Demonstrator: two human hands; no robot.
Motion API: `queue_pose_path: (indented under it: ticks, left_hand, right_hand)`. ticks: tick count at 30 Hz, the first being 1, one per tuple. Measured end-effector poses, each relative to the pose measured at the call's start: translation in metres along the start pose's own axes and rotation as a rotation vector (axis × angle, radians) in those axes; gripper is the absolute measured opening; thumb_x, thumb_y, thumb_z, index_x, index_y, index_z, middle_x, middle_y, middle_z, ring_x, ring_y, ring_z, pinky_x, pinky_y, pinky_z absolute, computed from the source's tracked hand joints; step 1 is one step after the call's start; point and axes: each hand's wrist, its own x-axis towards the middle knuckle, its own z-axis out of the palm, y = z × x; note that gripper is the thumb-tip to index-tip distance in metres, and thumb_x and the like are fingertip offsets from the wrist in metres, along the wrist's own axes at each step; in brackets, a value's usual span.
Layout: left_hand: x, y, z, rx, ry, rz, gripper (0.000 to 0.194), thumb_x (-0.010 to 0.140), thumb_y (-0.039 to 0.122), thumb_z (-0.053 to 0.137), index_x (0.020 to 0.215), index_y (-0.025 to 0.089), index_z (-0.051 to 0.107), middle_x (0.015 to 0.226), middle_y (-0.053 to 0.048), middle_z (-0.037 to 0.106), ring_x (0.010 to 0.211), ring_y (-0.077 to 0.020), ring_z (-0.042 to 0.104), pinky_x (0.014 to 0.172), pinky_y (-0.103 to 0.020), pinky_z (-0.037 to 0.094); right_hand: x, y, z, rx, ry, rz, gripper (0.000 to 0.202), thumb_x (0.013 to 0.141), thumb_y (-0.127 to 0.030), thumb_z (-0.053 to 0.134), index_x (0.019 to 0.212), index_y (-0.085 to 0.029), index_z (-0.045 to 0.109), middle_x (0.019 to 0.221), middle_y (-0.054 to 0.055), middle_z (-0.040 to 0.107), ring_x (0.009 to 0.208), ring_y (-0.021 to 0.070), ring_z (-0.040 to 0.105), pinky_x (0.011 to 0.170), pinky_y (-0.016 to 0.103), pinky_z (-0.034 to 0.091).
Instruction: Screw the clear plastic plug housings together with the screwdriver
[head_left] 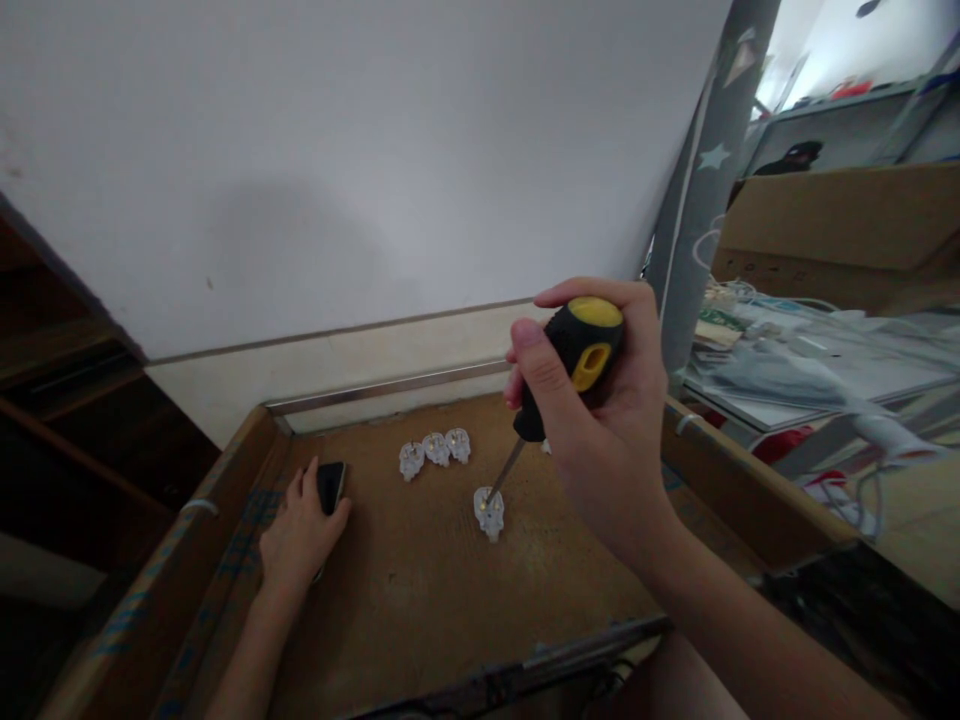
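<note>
My right hand (611,420) is wrapped round the yellow and black handle of a screwdriver (585,345). Its shaft slants down, with the tip on or right at a clear plastic plug piece (490,514) that has small brass-coloured metal parts. My left hand (304,525) rests at the left of the cardboard surface, fingers and thumb closed around a dark phone (331,487), which it partly covers. Farther back, three similar plug pieces (436,449) lie side by side. Another pale piece (546,446) is mostly hidden behind my right hand.
The work lies in a cardboard-lined tray with raised sides (757,490). A metal strip (390,390) runs along its back, below a white wall (375,180). At right, a table (795,390) holds cables and plastic bags beside a large cardboard box (840,220); a person (795,158) is behind it.
</note>
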Motion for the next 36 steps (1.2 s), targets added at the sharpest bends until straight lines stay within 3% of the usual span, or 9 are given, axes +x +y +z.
queue_pose_path:
  ticks: [4,7,10,12,15,18,25,33,36]
  left_hand:
    - [-0.012,0.014,-0.007,0.035,0.126,0.032,0.065,0.084,0.037,0.044,0.140,0.009,0.027,0.146,-0.023,0.025,0.127,-0.0379,0.037,0.100,-0.051,0.032]
    - [-0.028,0.050,-0.011,-0.154,0.203,0.286,0.064,0.082,0.037,0.051,0.139,0.015,0.030,0.148,-0.016,0.024,0.133,-0.0335,0.028,0.106,-0.051,0.023]
    - [-0.038,0.097,-0.005,-0.515,-0.120,0.778,0.065,0.081,0.035,0.056,0.138,0.019,0.030,0.143,-0.011,0.037,0.130,-0.0242,0.036,0.106,-0.040,0.030]
    - [-0.037,0.120,0.005,-0.640,-0.273,0.859,0.056,0.080,0.031,0.059,0.132,0.019,0.041,0.133,-0.011,0.049,0.121,-0.0238,0.046,0.101,-0.037,0.036]
    - [-0.032,0.132,0.024,-0.671,-0.387,0.849,0.033,0.080,0.028,0.059,0.111,0.019,0.059,0.107,-0.007,0.064,0.098,-0.0212,0.059,0.087,-0.032,0.045]
    - [-0.029,0.126,0.033,-0.671,-0.336,0.808,0.025,0.080,0.033,0.062,0.100,0.019,0.063,0.094,-0.005,0.065,0.089,-0.0199,0.058,0.081,-0.030,0.045]
    - [-0.033,0.121,0.030,-0.604,-0.268,0.842,0.020,0.080,0.035,0.061,0.094,0.020,0.063,0.092,-0.004,0.063,0.088,-0.0202,0.056,0.080,-0.031,0.043]
    - [-0.036,0.120,0.032,-0.664,-0.316,0.808,0.035,0.073,0.036,0.070,0.103,0.021,0.062,0.096,-0.003,0.064,0.089,-0.0202,0.057,0.082,-0.031,0.043]
    - [-0.036,0.121,0.032,-0.669,-0.314,0.796,0.034,0.073,0.035,0.070,0.103,0.021,0.062,0.097,-0.004,0.064,0.091,-0.0206,0.057,0.082,-0.031,0.043]
  right_hand:
    - [0.001,-0.003,0.002,0.008,-0.037,0.044,0.015,0.081,-0.030,0.060,0.089,-0.024,0.049,0.073,-0.002,0.047,0.057,0.0088,0.046,0.048,0.022,0.041]
    - [0.004,0.000,0.004,0.020,-0.027,0.036,0.015,0.081,-0.032,0.060,0.091,-0.025,0.051,0.072,-0.002,0.047,0.056,0.0083,0.046,0.047,0.022,0.040]
    - [0.008,0.005,0.005,0.110,-0.048,0.047,0.021,0.086,-0.045,0.049,0.097,-0.027,0.052,0.071,-0.002,0.048,0.056,0.0091,0.048,0.045,0.021,0.040]
    - [0.011,0.008,0.002,0.154,-0.107,0.079,0.027,0.087,-0.050,0.043,0.101,-0.029,0.053,0.070,-0.002,0.049,0.056,0.0096,0.050,0.045,0.021,0.042]
    - [0.016,0.008,-0.002,0.142,-0.198,0.089,0.025,0.084,-0.049,0.050,0.098,-0.029,0.054,0.074,-0.002,0.053,0.060,0.0098,0.055,0.050,0.022,0.046]
    - [0.020,0.008,-0.001,0.161,-0.265,0.086,0.024,0.079,-0.046,0.059,0.089,-0.026,0.052,0.078,-0.003,0.055,0.065,0.0099,0.058,0.055,0.022,0.048]
    - [0.021,0.017,0.012,0.188,-0.233,0.029,0.016,0.085,-0.041,0.053,0.094,-0.028,0.050,0.070,-0.004,0.051,0.051,0.0095,0.048,0.045,0.023,0.039]
    - [0.028,0.011,-0.002,0.295,-0.427,0.069,0.012,0.086,-0.034,0.054,0.092,-0.024,0.052,0.089,-0.001,0.060,0.077,0.0135,0.062,0.069,0.030,0.053]
    - [0.029,0.010,-0.001,0.294,-0.497,0.061,0.012,0.084,-0.031,0.056,0.090,-0.025,0.048,0.077,-0.004,0.060,0.065,0.0104,0.059,0.057,0.024,0.051]
